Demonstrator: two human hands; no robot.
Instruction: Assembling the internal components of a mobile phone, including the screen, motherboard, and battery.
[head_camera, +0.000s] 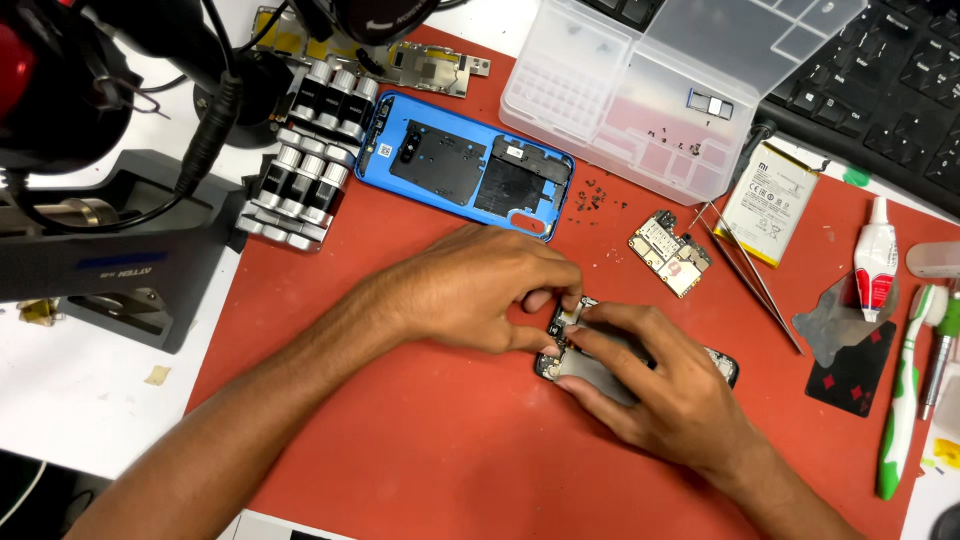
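Red work mat (420, 440) is crowded up top: blue phone back cover (465, 165), clear parts organiser (640, 95), loose circuit board (670, 252), tweezers (752, 272), battery (768, 202), glue tube (874, 258) and toothbrush (905, 400) at right. Near half of the mat is bare, white desk edge (90, 400) on the left. Left hand (470, 290) and right hand (650, 385) meet mid-mat over the opened phone (590, 365), fingertips of both pinching narrowly at its top-end parts, forearms angled in from the bottom.

- The opened phone (640, 365) is mostly hidden under the right hand (650, 385) and the left hand (480, 290).
- The tiny part between the fingertips is too small to identify.
- The keyboard (880, 90) is cut off by the frame edge.
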